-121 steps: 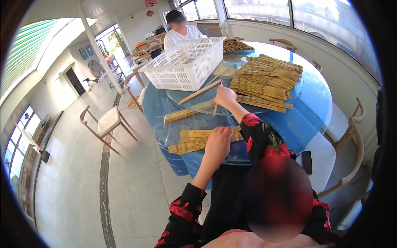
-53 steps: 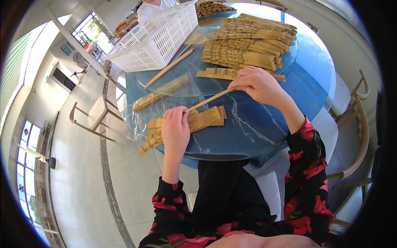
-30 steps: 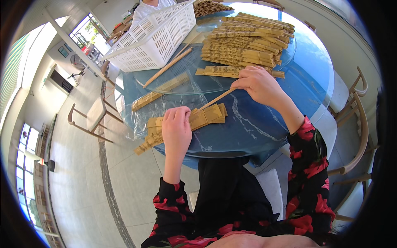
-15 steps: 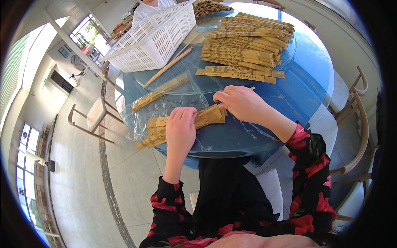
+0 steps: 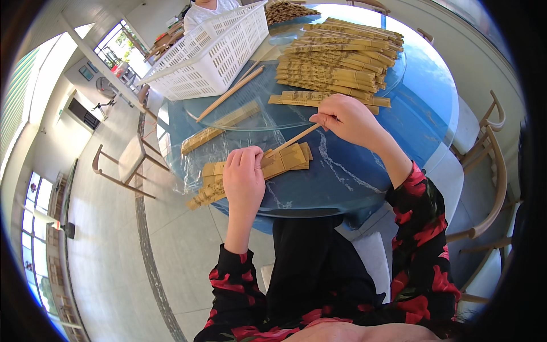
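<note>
Near the table's front edge, my left hand (image 5: 244,176) is closed over a small bunch of tan printed paper sleeves (image 5: 288,160), pressing them to the blue tabletop. My right hand (image 5: 348,121) pinches the upper end of a thin wooden chopstick (image 5: 293,140). The stick slants down to the left, and its lower end meets the sleeves beside my left fingers, where I cannot tell if it sits inside one. Just behind my right hand lie a few flat sleeves (image 5: 296,98) by the edge of the glass turntable.
A large pile of sleeves (image 5: 336,62) covers the turntable's far right. At the far left stands a white slatted basket (image 5: 219,62), with loose wooden sticks (image 5: 231,94) beside it. A clear plastic bag (image 5: 222,126) holds more sleeves. Wooden chairs (image 5: 131,165) surround the table; a person (image 5: 208,14) is behind the basket.
My right hand has moved up and to the right, away from my left hand. A long stretch of the chopstick now shows between them. My left hand stays nearly in place.
</note>
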A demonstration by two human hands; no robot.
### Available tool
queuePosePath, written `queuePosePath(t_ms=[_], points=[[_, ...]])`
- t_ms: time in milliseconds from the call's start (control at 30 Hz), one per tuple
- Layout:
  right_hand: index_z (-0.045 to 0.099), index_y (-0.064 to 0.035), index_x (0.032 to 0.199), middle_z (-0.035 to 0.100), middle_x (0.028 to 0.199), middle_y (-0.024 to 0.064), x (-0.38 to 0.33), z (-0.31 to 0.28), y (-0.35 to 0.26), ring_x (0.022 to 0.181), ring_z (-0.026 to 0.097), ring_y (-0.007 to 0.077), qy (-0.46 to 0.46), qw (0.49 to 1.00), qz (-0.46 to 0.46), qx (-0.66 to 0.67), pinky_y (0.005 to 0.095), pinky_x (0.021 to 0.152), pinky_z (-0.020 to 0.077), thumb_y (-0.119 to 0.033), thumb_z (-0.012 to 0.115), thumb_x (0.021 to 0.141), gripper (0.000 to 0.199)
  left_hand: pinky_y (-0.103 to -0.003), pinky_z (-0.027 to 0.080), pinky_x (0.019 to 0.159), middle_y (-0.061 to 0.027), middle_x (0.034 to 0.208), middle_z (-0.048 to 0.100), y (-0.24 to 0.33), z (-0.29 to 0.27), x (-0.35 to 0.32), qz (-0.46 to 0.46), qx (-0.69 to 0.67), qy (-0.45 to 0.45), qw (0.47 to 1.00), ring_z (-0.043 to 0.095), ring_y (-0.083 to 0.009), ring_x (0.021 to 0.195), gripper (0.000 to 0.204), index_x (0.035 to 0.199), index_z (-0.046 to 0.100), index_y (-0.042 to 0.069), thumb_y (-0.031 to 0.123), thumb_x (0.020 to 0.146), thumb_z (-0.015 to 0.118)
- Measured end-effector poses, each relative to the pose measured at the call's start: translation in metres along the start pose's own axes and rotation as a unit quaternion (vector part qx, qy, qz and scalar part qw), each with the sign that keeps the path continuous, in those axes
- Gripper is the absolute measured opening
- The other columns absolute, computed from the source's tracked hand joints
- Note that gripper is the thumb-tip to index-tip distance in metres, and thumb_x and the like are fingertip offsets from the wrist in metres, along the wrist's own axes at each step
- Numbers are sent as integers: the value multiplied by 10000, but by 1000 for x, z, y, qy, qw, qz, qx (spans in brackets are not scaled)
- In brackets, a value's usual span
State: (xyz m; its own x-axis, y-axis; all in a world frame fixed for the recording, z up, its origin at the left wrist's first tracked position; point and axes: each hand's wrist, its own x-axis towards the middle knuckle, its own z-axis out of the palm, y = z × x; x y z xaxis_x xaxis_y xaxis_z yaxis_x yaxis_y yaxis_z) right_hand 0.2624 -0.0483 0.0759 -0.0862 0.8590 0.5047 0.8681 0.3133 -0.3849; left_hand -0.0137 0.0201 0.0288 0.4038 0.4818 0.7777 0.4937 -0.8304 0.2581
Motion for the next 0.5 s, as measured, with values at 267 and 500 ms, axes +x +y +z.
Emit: queuePosePath(t_ms=[267,500], points=[[647,-12,852,658,821,142,0,25,-4,828,631,367,-73,981,10,178,443,727,491,-270,649,1037,318,-416,528,799,-106,919,691,1,-2,0,29,-17,-11,999,651,-335,908,39,960,651,30,29,937,682],[644,-17,888,639,854,146,-6,46,-25,842,616,352,-112,974,-12,196,440,756,481,-327,609,1065,359,-413,541,801,-90,926,678,6,-1,2,63,-43,-32,997,656,-318,918,119,953,631,31,-28,873,697]])
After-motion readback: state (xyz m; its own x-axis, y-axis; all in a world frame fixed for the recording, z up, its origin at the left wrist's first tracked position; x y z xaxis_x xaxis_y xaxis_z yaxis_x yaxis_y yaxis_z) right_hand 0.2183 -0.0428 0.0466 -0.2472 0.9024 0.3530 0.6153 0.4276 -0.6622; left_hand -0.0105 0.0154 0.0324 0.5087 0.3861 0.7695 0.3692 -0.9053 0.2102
